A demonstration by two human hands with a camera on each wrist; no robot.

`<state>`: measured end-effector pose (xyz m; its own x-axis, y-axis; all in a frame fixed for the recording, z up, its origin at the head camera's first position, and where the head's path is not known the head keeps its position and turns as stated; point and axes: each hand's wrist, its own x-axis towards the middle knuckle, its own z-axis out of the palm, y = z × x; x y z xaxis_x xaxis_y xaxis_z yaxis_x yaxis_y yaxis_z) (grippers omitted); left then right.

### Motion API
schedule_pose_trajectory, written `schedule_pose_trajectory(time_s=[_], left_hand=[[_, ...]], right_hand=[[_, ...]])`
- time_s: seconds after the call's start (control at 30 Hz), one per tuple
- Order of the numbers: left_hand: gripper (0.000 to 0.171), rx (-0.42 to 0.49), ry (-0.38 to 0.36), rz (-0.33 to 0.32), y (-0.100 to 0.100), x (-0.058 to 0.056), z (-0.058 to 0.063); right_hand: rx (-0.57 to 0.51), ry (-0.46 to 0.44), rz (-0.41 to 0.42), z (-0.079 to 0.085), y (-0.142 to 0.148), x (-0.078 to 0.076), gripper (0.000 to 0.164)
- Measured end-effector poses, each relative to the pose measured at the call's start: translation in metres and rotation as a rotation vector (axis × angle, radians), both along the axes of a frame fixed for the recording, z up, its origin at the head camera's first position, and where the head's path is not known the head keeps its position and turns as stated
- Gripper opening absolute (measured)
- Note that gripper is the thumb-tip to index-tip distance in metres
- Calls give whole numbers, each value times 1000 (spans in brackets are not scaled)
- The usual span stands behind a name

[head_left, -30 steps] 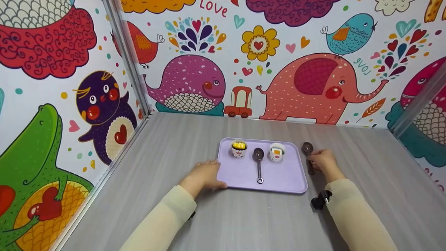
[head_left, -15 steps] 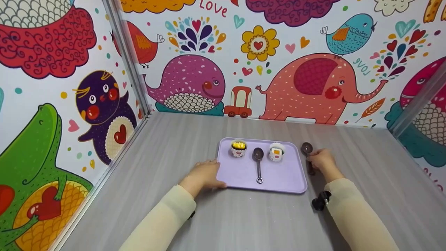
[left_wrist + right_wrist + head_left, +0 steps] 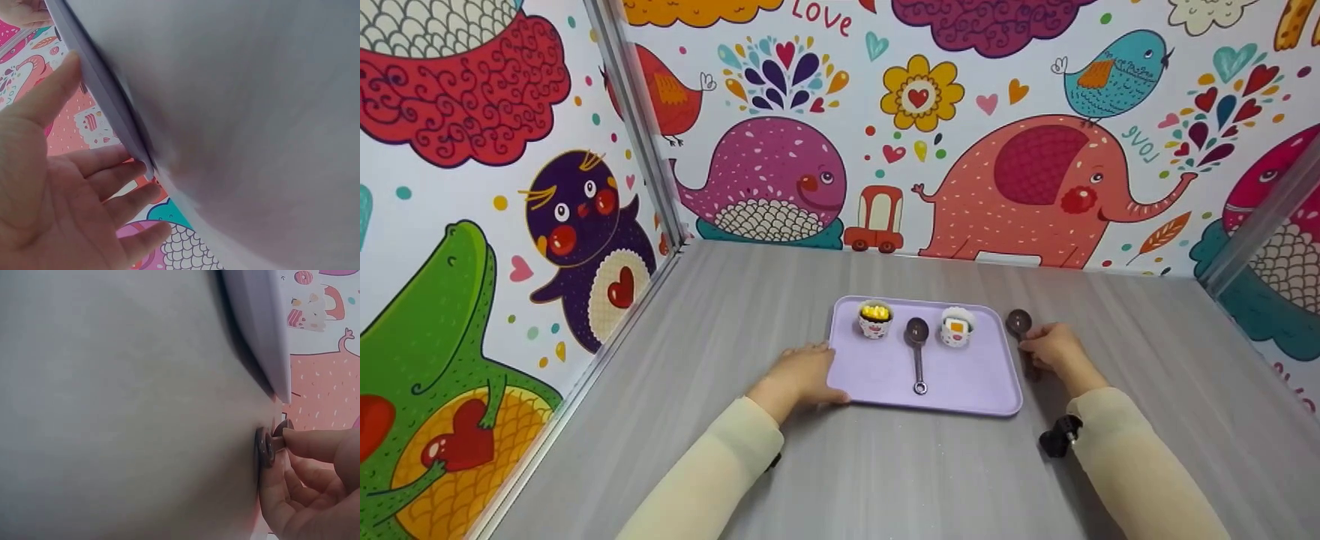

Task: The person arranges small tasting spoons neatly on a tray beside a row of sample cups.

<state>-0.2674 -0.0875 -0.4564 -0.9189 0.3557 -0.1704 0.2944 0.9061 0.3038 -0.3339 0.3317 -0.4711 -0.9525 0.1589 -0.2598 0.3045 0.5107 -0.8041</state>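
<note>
My left hand (image 3: 801, 375) rests at the left edge of a lilac tray (image 3: 876, 379), thumb and extended fingertips against its rim in the left wrist view. To the right of the tray, my right hand (image 3: 1056, 349) pinches the handle of a dark brown spoon (image 3: 1018, 322) between thumb and fingers. Its round bowl points away from me, and the hand covers part of the handle. In the right wrist view the ringed handle end (image 3: 264, 448) sits close over the table. A second dark spoon (image 3: 917, 334) lies on the tray, bowl toward the back.
On the tray's back half stand a small paper cup (image 3: 875, 322) with yellow pieces and another paper cup (image 3: 956, 330) with a white and orange piece. The grey table (image 3: 840, 472) meets cartoon-printed walls (image 3: 997, 90) at the back and sides.
The right hand and the spoon it pinches have shifted slightly toward me, and the spoon's bowl now sits a little nearer the tray's edge. The left hand and tray stay where they were.
</note>
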Motion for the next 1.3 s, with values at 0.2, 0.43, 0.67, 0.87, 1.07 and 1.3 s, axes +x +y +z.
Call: schedule_pose_trajectory(time_s=[0.2,0.43,0.67,0.87,1.07,1.3], left_hand=[[86,10,-5,1,1,0,1],[87,3,-9,-1,0,0,1],[87,5,-9,-4,-1,-1,0],[86,-3,2,-12,0,-1,-1],[85,-12,18,-18,0,-1,0],[86,-10,5,-14,0,-1,-1]], right_hand=[[-44,-5,4,-1,2,6,10],[-82,33,44,-1,1,16,9],[-103,29,65,0,1,23,10],[-128,30,75,2,2,27,12],[-183,24,92,6,0,33,13],[-208,22,122,7,-4,37,19]])
